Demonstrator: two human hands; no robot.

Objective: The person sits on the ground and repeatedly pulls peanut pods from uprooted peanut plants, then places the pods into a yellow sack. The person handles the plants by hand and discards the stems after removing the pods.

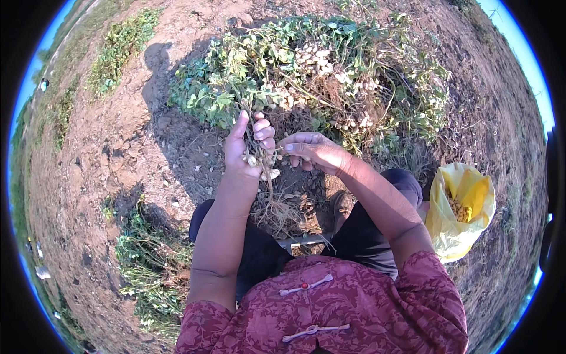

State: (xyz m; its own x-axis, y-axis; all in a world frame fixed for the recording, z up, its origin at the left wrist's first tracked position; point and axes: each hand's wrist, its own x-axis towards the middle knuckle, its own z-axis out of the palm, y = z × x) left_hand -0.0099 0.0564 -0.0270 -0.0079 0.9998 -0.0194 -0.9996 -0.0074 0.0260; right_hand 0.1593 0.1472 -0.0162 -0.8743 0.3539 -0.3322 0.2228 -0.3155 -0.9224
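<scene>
My left hand is closed around the stems of a peanut plant, its roots hanging down and its leaves reaching away from me. Pale peanut pods dangle among the stems beside the palm. At the right of the plant, my right hand has its thumb and fingers pinched together close to the pods. Whatever lies between those fingertips is too small to make out. Just beyond both hands lies a wide heap of pulled peanut plants, with clusters of pods showing among green leaves.
A yellow plastic bag stands on the soil to my right, its mouth wide, with loose peanuts inside. More plants lie at my left. Loose roots lie between my legs. Brown soil surrounds everything.
</scene>
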